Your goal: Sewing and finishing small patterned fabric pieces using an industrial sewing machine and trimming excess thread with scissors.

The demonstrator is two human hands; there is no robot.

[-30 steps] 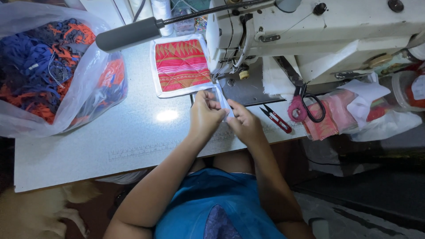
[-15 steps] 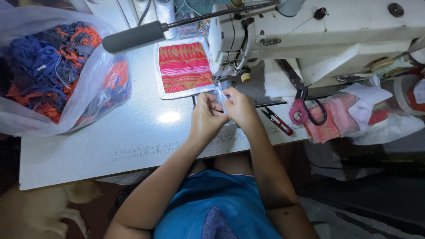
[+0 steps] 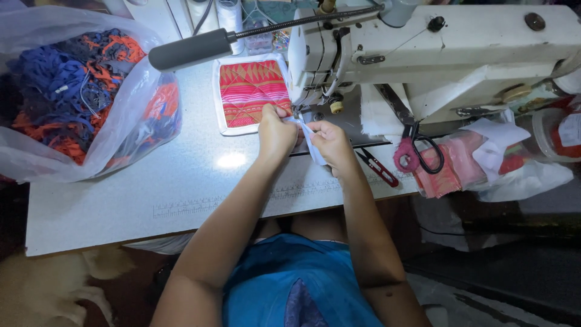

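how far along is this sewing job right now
Looks done: a red patterned quilted piece with white edging lies flat on the table beside the sewing machine. In hand: the left hand and right hand pinch a white fabric strip just before the needle area. Left: the strip is not yet under the presser foot; scissors and thread snips lie unused.

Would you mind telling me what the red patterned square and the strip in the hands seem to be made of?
The red patterned square looks like woven, quilted cloth with a matte finish: stitched lines cross its stripes, and a white edging frames it. The white strip, pinched between the left hand and right hand, seems thin soft fabric, since it hangs limp.
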